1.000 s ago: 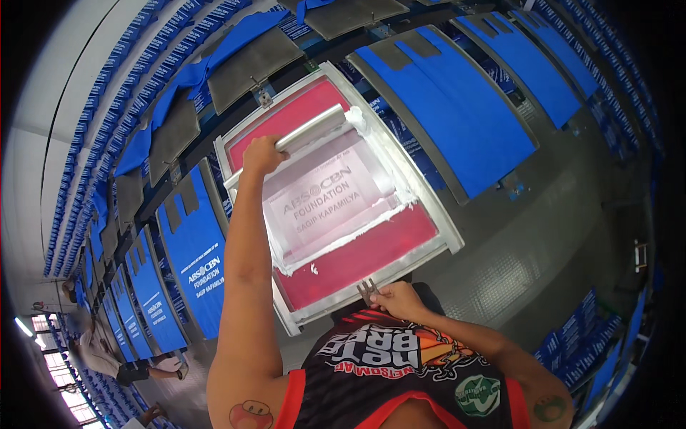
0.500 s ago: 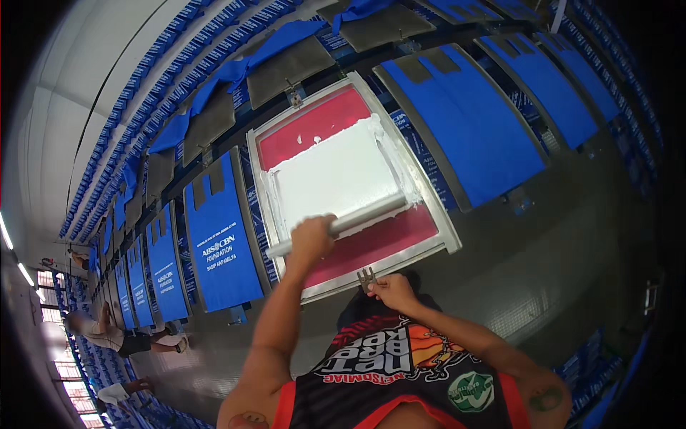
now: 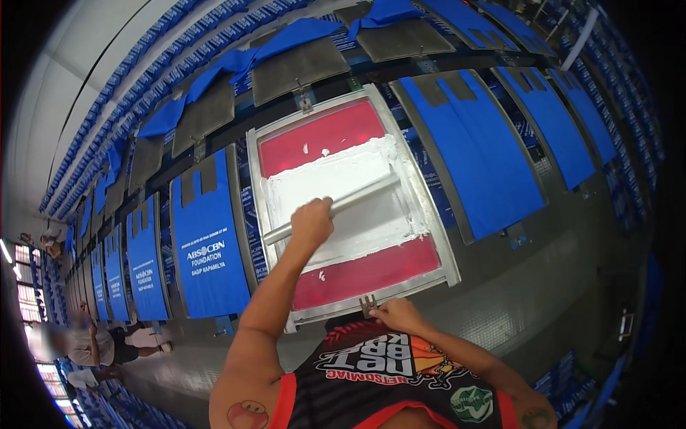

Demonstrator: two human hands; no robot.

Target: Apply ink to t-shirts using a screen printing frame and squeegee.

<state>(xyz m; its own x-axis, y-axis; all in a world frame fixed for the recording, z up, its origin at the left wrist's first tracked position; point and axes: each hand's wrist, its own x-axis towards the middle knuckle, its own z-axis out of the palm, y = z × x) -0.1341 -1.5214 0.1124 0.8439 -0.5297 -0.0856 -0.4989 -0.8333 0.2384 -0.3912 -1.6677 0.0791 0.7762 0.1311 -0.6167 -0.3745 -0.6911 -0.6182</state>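
Head view: left fist on a bar slanting across the framed screen

Inside the head view, the squeegee bar (image 3: 366, 194) lies within the left hand (image 3: 311, 223), whose fingers are curled tight around it, left of its middle. Its long axis runs crosswise on the framed screen (image 3: 423, 207), tilting from the lower left, where its end reaches the left rail, up to the right, near the right side of the white paste (image 3: 329, 166). Most of its length extends rightward from the fist.

The right hand (image 3: 398, 315) is farther off, toward the body at the screen's near edge; its thumb and fingertips appear pinched together on a pronged metal tab (image 3: 368, 305).

Red mesh (image 3: 375, 272) shows beyond and below the paste. The side rails bound the bar's ends, and the left forearm (image 3: 275, 286) covers the screen's lower left corner. A metal latch (image 3: 306, 104) sits at the far edge. Blue fabric pieces lie alongside, one to the right (image 3: 475, 154), another to the left (image 3: 207, 268). Farther left, another person (image 3: 93, 346) is well apart.
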